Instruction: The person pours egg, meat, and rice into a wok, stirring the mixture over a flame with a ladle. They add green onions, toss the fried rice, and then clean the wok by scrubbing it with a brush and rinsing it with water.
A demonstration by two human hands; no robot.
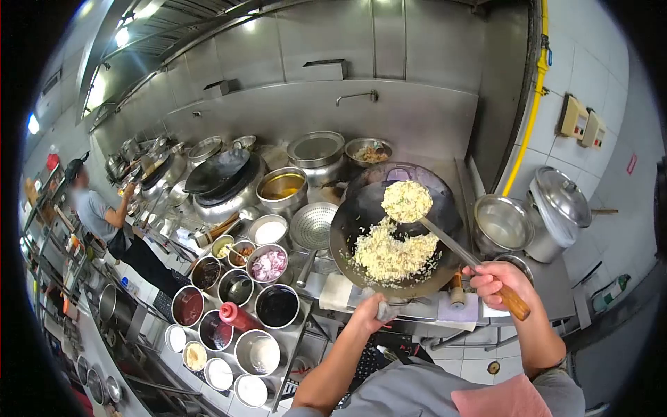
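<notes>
A large dark wok [353,208] sits on the stove in front of me, with fried rice [392,254] lying in its lower middle. My right hand [497,281] is closed around the wooden handle of a ladle [453,244]. The ladle's bowl is heaped with rice and held over the far part of the wok. At the wok's near rim, my left hand [369,313] is closed with a greyish cloth [385,311] in its grip. It seems to grasp the wok's rim or ear through the cloth, though the contact is partly hidden.
Left of the wok lie a perforated strainer [314,224] and a pot of yellowish liquid [281,186]. Several condiment containers and a red squeeze bottle [237,316] crowd the left-hand stand. A metal bowl [501,221] stands at right. Another person [101,208] works farther left.
</notes>
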